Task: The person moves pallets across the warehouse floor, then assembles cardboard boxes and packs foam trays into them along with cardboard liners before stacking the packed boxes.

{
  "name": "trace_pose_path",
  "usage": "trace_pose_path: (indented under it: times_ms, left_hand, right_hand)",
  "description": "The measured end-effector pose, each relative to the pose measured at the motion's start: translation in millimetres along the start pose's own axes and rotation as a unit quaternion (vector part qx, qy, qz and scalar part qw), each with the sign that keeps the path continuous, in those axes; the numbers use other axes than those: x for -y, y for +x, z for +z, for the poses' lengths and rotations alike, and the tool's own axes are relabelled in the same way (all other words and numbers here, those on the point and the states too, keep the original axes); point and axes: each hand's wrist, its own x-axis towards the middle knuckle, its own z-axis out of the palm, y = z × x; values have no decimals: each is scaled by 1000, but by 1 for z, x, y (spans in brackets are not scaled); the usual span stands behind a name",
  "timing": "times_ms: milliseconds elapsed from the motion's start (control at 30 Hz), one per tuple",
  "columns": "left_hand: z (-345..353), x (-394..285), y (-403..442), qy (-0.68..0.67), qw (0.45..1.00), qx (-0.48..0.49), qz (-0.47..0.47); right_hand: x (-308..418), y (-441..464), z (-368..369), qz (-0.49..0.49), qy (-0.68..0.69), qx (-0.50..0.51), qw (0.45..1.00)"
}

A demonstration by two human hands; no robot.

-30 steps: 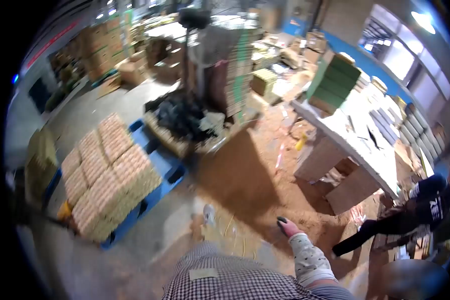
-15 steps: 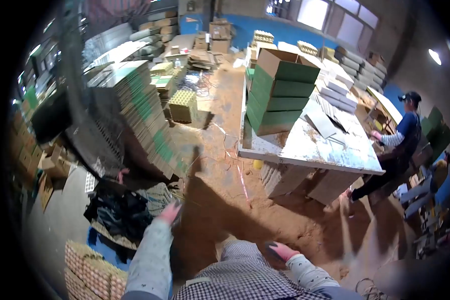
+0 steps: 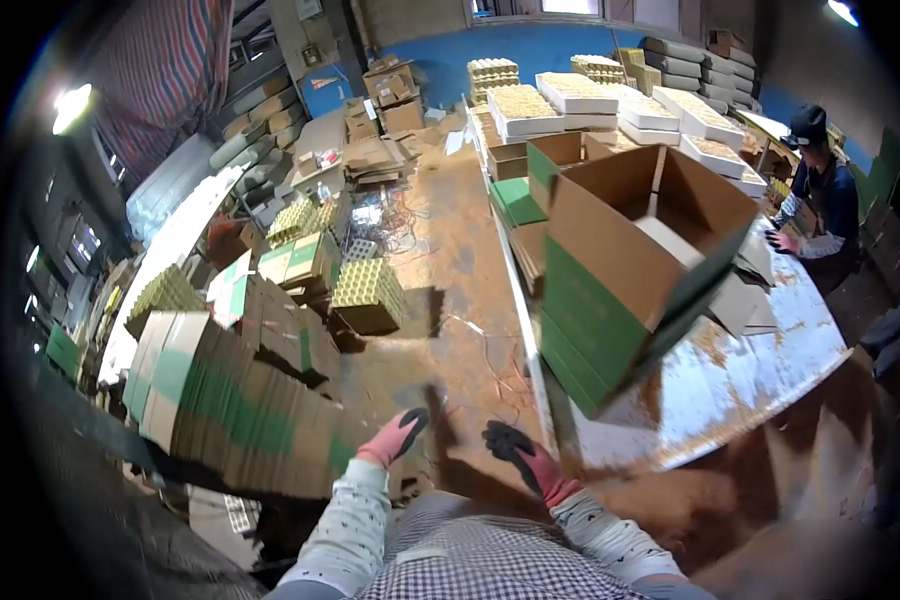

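My left hand (image 3: 397, 436), in a pink glove with dark fingertips, is held out low over the floor, right of a leaning stack of folded cartons (image 3: 235, 410). It touches nothing; its fingers are stretched and hold nothing. My right hand (image 3: 526, 458), in a matching glove, has its fingers apart and is empty. It is just left of the white table's near edge (image 3: 610, 455). On that table, nearest to my right hand, stands a tall stack of open green and brown cartons (image 3: 605, 320), the top one open upward.
White trays (image 3: 575, 95) of pale items line the far part of the table. A co-worker in dark clothes (image 3: 825, 190) is at its right side. Yellow egg trays (image 3: 368, 290) stand on the floor at left. Brown boxes (image 3: 390, 85) are piled near the blue wall.
The view has swung right and come closer to the table with the cartons. The pallet of egg trays has left view. Both hands are now raised in front; my left hand has moved away from the black pile.
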Motion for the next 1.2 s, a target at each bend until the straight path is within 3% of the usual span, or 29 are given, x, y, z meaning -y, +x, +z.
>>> trace_pose_path:
  times_ms: [33,67,167,200,233,300,333,367,433,500,567,633,700,733,800,867,933,967,1033,1133,1167,1200]
  left_hand:
    - [-22,-25,7,-103,993,15,-60]
    - [-33,4,32,-304,943,64,-120]
    - [-78,89,136,-210,975,55,-43]
    - [-108,80,167,-185,981,50,16]
    - [-139,66,198,-159,984,41,73]
    - [-180,84,279,-331,943,-2,44]
    - [-203,72,306,-291,955,-1,56]
    - [-225,58,331,-248,966,2,71]
    - [-247,53,395,-331,942,53,29]
    - [-244,48,462,-283,955,72,58]
    - [-221,30,518,-273,947,123,115]
    - [-181,23,561,-265,927,155,217]
    - [-157,5,576,-246,914,232,224]
    - [-165,-25,580,-167,924,231,256]
    - [-177,-41,611,-79,933,220,274]
    - [-199,-47,657,-57,948,187,252]
    - [-233,-86,695,-93,963,132,214]
    - [-222,-61,742,-23,959,-3,281]
    - [-225,-76,797,-16,964,-79,253]
    - [-214,-124,875,210,958,-52,189]
    - [-194,-112,917,300,908,-71,284]
    - [-182,-108,941,341,875,-48,341]
  right_hand:
    - [-51,41,-45,-31,-161,-49,985]
    - [-36,72,-40,-35,-160,-62,984]
    - [-37,180,-56,-56,-175,-163,969]
    - [24,201,-6,-104,-170,-137,970]
    - [17,229,-13,-118,-80,-180,973]
    - [9,275,-28,-157,-135,-262,942]
    - [4,292,-39,-100,-138,-323,931]
    - [30,303,-16,-160,-170,-330,915]
    - [28,327,-18,-159,-200,-443,859]
    - [32,340,-58,-185,-247,-454,836]
    - [59,351,-73,-225,-204,-571,762]
    - [84,360,-105,-378,-98,-609,691]
    - [146,372,-98,-181,-394,-784,444]
    - [171,383,-121,-272,-290,-780,483]
    - [222,402,-143,-261,-336,-742,518]
    - [320,428,-115,-60,-610,-637,468]
    - [356,446,-156,167,-783,-486,349]
    - [368,468,-178,405,-780,-368,302]
    - [384,502,-184,558,-754,-187,293]
    - [372,503,-220,546,-745,-156,351]
    - [362,503,-228,558,-720,-155,384]
    - [344,497,-243,529,-756,-175,345]
